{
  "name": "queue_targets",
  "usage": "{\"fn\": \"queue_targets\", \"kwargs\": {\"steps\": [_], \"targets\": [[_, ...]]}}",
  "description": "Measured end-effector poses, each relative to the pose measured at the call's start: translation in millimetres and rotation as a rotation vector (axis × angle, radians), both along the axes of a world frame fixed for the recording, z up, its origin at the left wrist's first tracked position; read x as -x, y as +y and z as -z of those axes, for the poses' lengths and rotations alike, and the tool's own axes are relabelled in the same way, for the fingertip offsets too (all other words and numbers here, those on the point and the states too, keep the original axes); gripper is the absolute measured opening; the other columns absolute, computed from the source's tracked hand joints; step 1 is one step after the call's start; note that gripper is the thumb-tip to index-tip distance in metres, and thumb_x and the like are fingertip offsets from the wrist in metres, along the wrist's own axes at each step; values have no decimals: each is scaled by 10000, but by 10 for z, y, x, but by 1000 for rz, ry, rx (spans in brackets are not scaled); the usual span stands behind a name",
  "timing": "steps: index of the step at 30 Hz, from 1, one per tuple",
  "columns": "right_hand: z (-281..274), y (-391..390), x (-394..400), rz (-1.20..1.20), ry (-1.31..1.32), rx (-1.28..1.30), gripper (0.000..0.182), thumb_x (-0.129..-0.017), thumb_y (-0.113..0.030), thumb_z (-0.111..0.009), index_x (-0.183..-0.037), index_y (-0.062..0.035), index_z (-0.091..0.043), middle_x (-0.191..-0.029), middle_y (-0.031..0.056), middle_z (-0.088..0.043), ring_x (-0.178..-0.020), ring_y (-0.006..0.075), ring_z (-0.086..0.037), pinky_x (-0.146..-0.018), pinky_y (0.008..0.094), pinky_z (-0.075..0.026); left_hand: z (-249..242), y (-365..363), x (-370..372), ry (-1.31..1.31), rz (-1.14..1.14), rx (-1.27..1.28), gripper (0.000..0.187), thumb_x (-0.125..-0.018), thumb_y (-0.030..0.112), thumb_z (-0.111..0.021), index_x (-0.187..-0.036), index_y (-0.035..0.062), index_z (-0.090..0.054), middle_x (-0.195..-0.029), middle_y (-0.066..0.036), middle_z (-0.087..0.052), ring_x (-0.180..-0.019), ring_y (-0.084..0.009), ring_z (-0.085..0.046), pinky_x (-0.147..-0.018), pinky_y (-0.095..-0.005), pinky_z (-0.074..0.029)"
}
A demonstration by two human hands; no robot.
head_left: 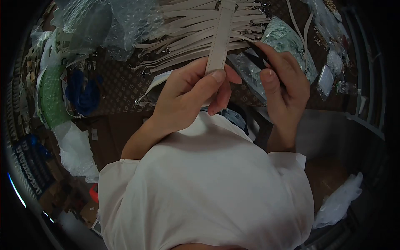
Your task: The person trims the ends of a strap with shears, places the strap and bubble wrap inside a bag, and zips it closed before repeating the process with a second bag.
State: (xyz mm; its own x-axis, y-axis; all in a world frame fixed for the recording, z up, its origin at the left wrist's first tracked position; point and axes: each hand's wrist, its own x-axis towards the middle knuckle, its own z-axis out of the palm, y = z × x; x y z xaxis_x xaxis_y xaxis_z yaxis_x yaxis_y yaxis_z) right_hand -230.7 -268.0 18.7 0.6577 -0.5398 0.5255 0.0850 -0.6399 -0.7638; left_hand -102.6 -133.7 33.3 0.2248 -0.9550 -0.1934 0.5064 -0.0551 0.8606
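My left hand is closed on a cream strap with a stitched edge, its thumb pressed on the near end. The strap runs up and away from me, with small metal fittings near the top of the view. To the right of it, my right hand holds a dark pointed tool between thumb and fingers. Its tip points toward the strap; its exact kind is not clear. Beyond both hands lies a pile of similar thin cream straps with metal clasps on their ends.
Bubble wrap covers the table's back left. A blue bundle and a green wrapped roll lie at the left. A clear bag of pale green pieces and small packets are at the right.
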Motion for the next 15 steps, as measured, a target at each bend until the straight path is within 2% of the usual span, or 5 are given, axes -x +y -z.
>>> {"fn": "queue_targets", "kwargs": {"steps": [9, 11, 12, 14, 15], "targets": [[22, 2, 78, 7, 107, 252, 305, -698, -162, -673, -989, -71, -652, -574, 26, -430, -500, 145, -406, -433, 261, -319, 23, 1, -1, -13, 4, -10, 214, -918, 137, -386, -915, -16, -535, -590, -41, -498, -497, -73, -411, -475, -202, -333], [8, -13, 98, -50, 116, 306, 305, -742, -157, -634, -1006, -4, -632, -630, 43, -454, -517, 120, -400, -449, 237, -300, 50, 1, 3, -5, -11, 7, 213, -919, 136, -383, -924, -16, -533, -604, -42, -503, -507, -73, -416, -477, -202, -337], [10, -13, 94, -50, 117, 306, 305, -742, -157, -634, -1006, -4, -632, -630, 43, -454, -517, 120, -400, -449, 237, -300, 57, -2, 5, -18, -14, 24, 212, -920, 133, -380, -939, -17, -528, -626, -42, -510, -519, -73, -423, -482, -200, -343], [23, -11, 90, -17, 114, 356, 331, -672, -185, -686, -988, -92, -656, -584, 17, -433, -511, 154, -414, -437, 271, -329, 62, -2, 15, -31, -18, 41, 212, -921, 131, -377, -955, -19, -524, -648, -42, -516, -531, -74, -430, -486, -198, -349], [32, -13, 91, -17, 114, 356, 331, -672, -185, -686, -988, -92, -656, -584, 17, -433, -511, 154, -414, -437, 271, -329, 59, 5, 24, -31, -22, 23, 214, -921, 129, -375, -970, -21, -520, -665, -43, -522, -540, -76, -439, -493, -198, -358]]}}
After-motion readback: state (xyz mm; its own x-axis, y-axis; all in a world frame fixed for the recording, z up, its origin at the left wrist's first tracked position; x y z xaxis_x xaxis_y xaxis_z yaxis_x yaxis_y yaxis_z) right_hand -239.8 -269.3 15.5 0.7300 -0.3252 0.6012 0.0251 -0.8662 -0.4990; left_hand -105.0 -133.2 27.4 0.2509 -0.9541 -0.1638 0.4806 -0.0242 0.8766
